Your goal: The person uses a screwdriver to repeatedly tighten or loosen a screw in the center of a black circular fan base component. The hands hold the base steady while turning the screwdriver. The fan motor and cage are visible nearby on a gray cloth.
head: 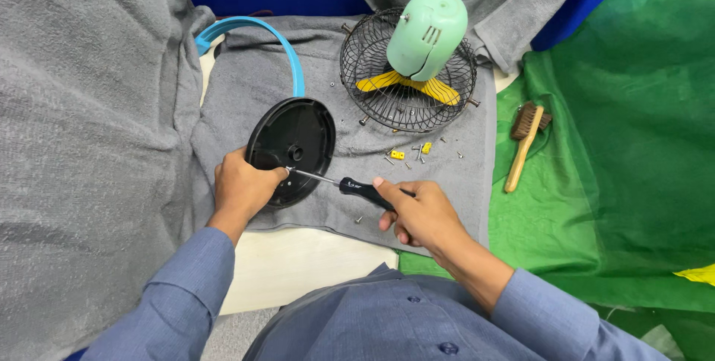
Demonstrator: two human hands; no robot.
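At frame centre my left hand [240, 188] grips the black base [291, 150] on the grey cloth [417, 182]; my right hand [417, 216] is closed on the screwdriver [350, 186], tip at the base's rim. I judge that keeping the shaft square to the screw and the base pinned matters. The wire cage [376, 100], top centre, holds yellow blades [439, 91].

screwdriver [350, 184] tip: hidden by left hand [240, 187] | loose screws [419, 151]: too small
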